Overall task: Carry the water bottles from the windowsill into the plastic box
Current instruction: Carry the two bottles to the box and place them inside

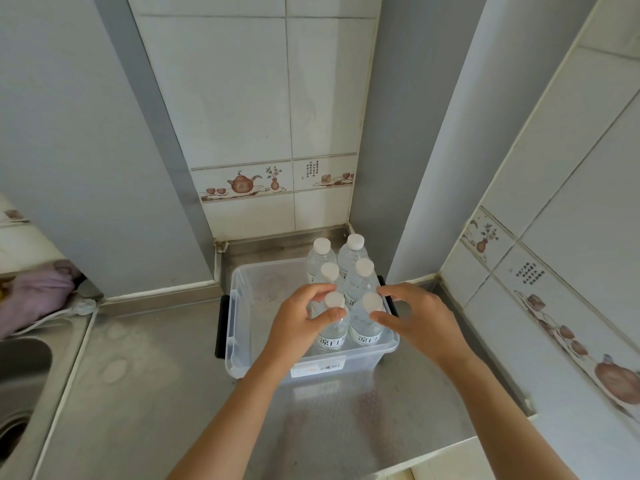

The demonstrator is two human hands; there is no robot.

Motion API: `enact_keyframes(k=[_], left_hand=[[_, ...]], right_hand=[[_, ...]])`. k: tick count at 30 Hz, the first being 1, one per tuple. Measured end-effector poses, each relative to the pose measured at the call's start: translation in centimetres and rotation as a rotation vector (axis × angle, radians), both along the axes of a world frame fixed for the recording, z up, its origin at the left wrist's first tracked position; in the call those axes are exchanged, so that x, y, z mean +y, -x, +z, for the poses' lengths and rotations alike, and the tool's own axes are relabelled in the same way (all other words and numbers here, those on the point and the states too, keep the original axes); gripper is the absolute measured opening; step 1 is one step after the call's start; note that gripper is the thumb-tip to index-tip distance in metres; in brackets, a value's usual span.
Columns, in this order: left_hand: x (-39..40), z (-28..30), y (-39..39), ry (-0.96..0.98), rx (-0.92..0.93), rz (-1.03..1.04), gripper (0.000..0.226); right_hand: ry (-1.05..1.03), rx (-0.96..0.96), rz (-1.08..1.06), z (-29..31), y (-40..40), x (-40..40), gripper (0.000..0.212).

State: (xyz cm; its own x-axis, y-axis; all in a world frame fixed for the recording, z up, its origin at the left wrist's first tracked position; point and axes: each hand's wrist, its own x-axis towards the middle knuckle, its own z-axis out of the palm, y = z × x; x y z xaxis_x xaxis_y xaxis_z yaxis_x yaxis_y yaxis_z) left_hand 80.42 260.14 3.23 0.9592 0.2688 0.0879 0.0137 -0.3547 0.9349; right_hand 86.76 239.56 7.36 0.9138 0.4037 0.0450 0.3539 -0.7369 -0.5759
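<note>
A clear plastic box (239, 306) with black side handles stands on a steel counter. Several water bottles with white caps stand upright in its right half, in two rows. My left hand (298, 327) curls thumb and fingers round the neck of the near-left bottle (332, 341). My right hand (419, 317) does the same on the near-right bottle (367, 336). Both bottles stand inside the box, side by side. Further bottles (322, 258) stand behind them, towards the tiled wall. The left half of the box holds nothing.
The steel counter (156, 375) runs left to a sink (20, 375), with a purple cloth (38, 292) and a white cord behind it. Tiled walls close in at the back and right. Grey wall columns flank the niche behind the box.
</note>
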Motion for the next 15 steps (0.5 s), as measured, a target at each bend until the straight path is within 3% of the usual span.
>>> enact_keyframes(k=[8, 15], left_hand=[[-1.8, 1.3, 2.3, -0.179, -0.061, 0.116, 0.04], [-6.5, 1.5, 7.3, -0.347, -0.067, 0.218, 0.039]], right_hand=[[-0.069, -0.163, 0.004, 0.7, 3.7, -3.1, 0.033], [-0.139, -0.213, -0.019, 1.5, 8.6, -9.4, 0.041]])
